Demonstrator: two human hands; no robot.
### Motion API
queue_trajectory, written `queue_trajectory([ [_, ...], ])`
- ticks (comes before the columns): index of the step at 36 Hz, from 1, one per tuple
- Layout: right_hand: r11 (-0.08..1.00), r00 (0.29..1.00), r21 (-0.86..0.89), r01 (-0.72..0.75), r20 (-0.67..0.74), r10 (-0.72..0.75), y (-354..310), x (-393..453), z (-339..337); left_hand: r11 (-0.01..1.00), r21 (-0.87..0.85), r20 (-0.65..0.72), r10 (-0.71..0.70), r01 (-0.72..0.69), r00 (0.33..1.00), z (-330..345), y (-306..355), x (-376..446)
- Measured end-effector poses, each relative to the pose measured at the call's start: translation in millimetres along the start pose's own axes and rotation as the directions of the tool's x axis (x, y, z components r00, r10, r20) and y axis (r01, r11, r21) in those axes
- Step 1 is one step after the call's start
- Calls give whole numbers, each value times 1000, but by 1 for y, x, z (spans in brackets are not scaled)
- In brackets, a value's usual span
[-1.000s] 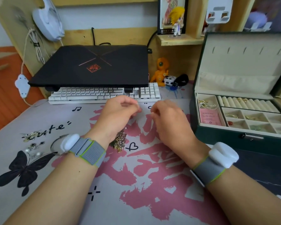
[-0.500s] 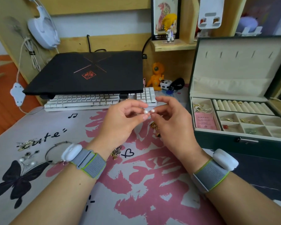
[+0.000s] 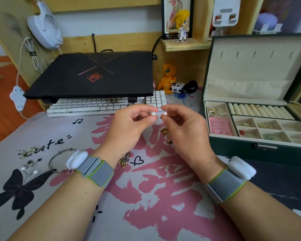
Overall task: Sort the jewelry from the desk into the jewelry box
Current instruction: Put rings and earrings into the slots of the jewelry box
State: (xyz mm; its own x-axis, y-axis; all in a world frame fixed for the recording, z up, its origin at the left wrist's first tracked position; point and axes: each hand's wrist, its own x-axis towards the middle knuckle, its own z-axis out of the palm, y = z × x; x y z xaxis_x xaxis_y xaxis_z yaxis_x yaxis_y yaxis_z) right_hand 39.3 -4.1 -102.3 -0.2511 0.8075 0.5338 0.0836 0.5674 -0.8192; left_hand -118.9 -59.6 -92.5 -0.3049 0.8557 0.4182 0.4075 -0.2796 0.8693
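- The left hand [image 3: 129, 126] is raised above the desk mat [image 3: 76, 197], its thumb and forefinger pinching a small pearl earring [image 3: 153, 114].
- The right hand [image 3: 184, 129] is raised just beside it, pinching a second pearl earring [image 3: 165, 113] between thumb and forefinger; the two pearls sit near each other with a narrow gap between them.
- Both wrists wear grey bands with a white device on each.
- Below and between the hands, a few gold pieces [image 3: 165, 132] lie on the pink part of the mat.
- A gold chain cluster [image 3: 124, 160] lies on the mat partly hidden under the left wrist.
- At the left of the mat lie a thin bangle [image 3: 59, 154], a sparkly piece [image 3: 27, 153] over the printed lettering, and some small pearl items [image 3: 29, 169] by the butterfly print.
- The jewelry box [image 3: 259, 150] stands open at the right of the desk, lid upright; its compartments hold gold pieces, a pink card, a red stone and a pale green item, and a row of ring rolls runs along the back.
- A closed black laptop [image 3: 94, 75] sits over a white keyboard [image 3: 102, 106] behind the hands.
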Motion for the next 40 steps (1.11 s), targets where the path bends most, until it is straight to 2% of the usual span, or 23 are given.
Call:
queue_trajectory([
  [3,1000,1000,-28,-13,-15,12,2,1,0,996,64,-70,-64,68,996,-2,-4,3],
  [6,981,999,-192,-3,33,9,5,1,-1,946,299,-31,-124,128,992,-6,-7,5],
  [8,963,997,-270,16,74,4,4,1,-1,863,490,36,-160,123,986,-7,-8,4],
  [11,969,997,-245,12,72,6,-4,5,-6,771,632,125,-206,82,971,-6,-9,3],
  [14,981,1000,-190,-27,0,28,-21,15,-21,700,714,190,-223,22,956,-2,-9,4],
  [17,963,999,-265,-38,-22,34,-31,32,-40,669,743,237,-211,-36,948,2,-10,5],
  [20,893,984,-441,-84,104,144,-27,54,-51,717,697,267,-244,-12,932,6,-8,13],
  [23,798,946,-602,-39,235,224,-17,68,-51,757,654,285,-239,-6,928,14,-4,29],
  [26,771,925,-637,-22,279,257,-12,74,-47,756,654,307,-229,-30,924,25,3,50],
  [29,782,938,-623,-23,258,233,-7,72,-47,728,684,383,-296,-53,875,33,5,70],
  [33,800,950,-600,-21,236,202,-2,69,-53,641,759,465,-404,-119,788,42,13,88],
  [40,816,956,-577,14,247,159,0,65,-50,349,910,401,-592,-226,700,61,26,103],
])
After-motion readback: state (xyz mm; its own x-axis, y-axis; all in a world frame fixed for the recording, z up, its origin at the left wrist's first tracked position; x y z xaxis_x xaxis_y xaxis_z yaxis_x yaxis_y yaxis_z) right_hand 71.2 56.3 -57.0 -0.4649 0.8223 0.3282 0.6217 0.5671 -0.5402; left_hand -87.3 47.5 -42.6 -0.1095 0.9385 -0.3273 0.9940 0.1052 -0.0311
